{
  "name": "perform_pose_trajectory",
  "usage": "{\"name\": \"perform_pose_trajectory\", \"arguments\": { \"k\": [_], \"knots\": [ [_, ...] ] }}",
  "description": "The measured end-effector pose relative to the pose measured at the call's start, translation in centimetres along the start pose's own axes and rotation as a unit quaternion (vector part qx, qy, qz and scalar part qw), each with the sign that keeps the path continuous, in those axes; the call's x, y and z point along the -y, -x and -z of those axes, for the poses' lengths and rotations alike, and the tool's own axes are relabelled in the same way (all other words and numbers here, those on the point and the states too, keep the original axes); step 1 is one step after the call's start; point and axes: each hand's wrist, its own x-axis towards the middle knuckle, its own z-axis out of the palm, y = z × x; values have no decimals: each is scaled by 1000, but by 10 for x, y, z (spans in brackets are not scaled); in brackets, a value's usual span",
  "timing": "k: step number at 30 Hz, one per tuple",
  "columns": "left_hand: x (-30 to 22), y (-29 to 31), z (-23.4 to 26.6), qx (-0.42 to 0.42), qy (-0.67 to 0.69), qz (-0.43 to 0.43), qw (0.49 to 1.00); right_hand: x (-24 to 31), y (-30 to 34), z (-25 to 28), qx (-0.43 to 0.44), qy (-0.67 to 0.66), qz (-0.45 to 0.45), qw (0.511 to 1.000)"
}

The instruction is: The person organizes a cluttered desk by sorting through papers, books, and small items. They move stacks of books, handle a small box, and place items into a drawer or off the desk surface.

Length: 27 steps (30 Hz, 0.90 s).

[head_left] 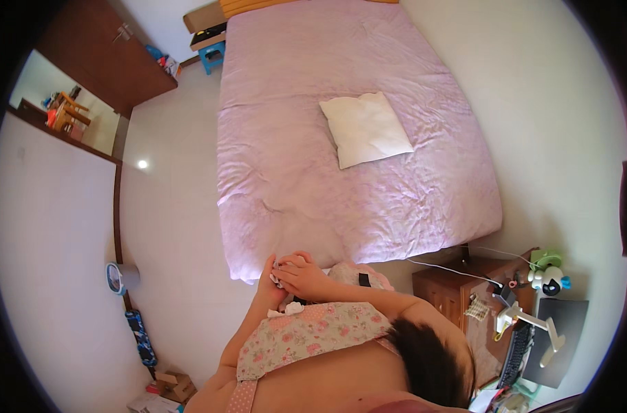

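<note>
My left hand and my right hand meet in front of my chest, near the foot of the bed. The fingers of both are bent around something small and whitish with dark spots, mostly hidden between them; its kind does not show. Just below them is the floral apron I wear, with a white bow at its top edge. Farther off, a cream square cushion lies on the pale purple bedspread, apart from my hands.
At the right stands a brown wooden desk with a black keyboard, a monitor and a white lamp. A white cable runs past the bed's corner. A bin stands by the left wall, beyond the tiled floor.
</note>
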Motion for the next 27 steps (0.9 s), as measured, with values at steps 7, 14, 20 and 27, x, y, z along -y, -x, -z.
{"name": "perform_pose_trajectory", "arguments": {
  "k": [7, 14, 20, 27],
  "knots": [
    [-68, 99, 82, 18, 11, -85, 996, 81, -49, -102, 102, -1, 95, 990],
    [-119, 155, 232, 19, 148, -178, 973, 160, -94, -222, 237, -123, 67, 961],
    [-120, 200, 289, 28, 255, -298, 919, 203, -118, -288, 278, -214, 191, 917],
    [-165, 301, 257, 65, 374, -378, 844, 249, -163, -368, 310, -233, 291, 875]
  ]
}}
